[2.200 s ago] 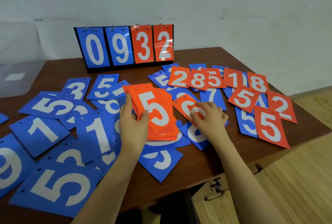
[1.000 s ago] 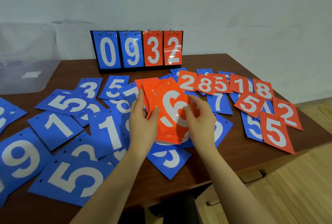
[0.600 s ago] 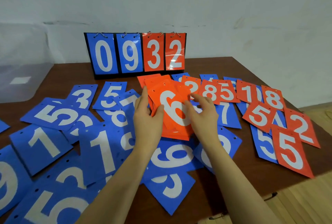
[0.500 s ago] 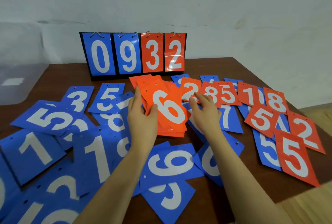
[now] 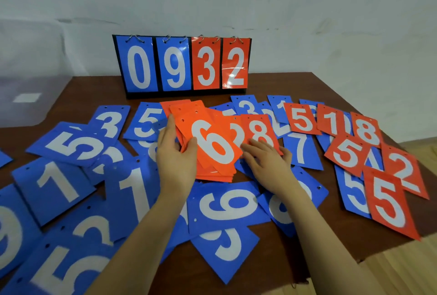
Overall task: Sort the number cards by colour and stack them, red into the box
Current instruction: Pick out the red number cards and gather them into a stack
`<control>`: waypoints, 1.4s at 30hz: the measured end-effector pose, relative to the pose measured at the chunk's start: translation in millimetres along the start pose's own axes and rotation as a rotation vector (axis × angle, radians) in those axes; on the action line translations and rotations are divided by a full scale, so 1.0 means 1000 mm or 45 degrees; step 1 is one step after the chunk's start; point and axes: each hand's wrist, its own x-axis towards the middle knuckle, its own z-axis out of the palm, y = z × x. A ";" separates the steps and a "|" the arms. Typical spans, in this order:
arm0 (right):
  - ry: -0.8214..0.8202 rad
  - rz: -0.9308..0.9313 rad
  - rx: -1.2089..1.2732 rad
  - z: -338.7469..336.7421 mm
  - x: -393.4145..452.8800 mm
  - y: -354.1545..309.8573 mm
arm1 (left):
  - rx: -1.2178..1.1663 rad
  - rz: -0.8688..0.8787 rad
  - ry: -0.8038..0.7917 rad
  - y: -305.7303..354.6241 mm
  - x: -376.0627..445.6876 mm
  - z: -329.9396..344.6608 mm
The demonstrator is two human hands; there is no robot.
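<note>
Red card stack (image 5: 208, 150) sits gripped in the left hand (image 5: 176, 160), freeing the right hand (image 5: 267, 162), fingers flat, to slide the red 8 (image 5: 260, 132) closer.

Glossy cards on dark wood

Red number cards (image 5: 212, 145) look plastic-coated; scoreboard (image 5: 182, 65) has metal rings; table (image 5: 331, 86) polished wood.

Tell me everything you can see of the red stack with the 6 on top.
The red stack is a loose, fanned pile of glossy, plastic-looking red cards, each with punched holes near its top edge. The top card shows a white 6 and is tilted leftward. The left hand grips its left edge, thumb on the face. Its lower edge lies over blue cards. A red 8 card sits by its right side; the right hand rests flat there. It is not yet in the box.
</note>
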 end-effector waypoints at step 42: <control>0.536 0.218 1.191 -0.015 -0.059 -0.076 | -0.120 -0.065 -0.049 0.013 -0.055 -0.033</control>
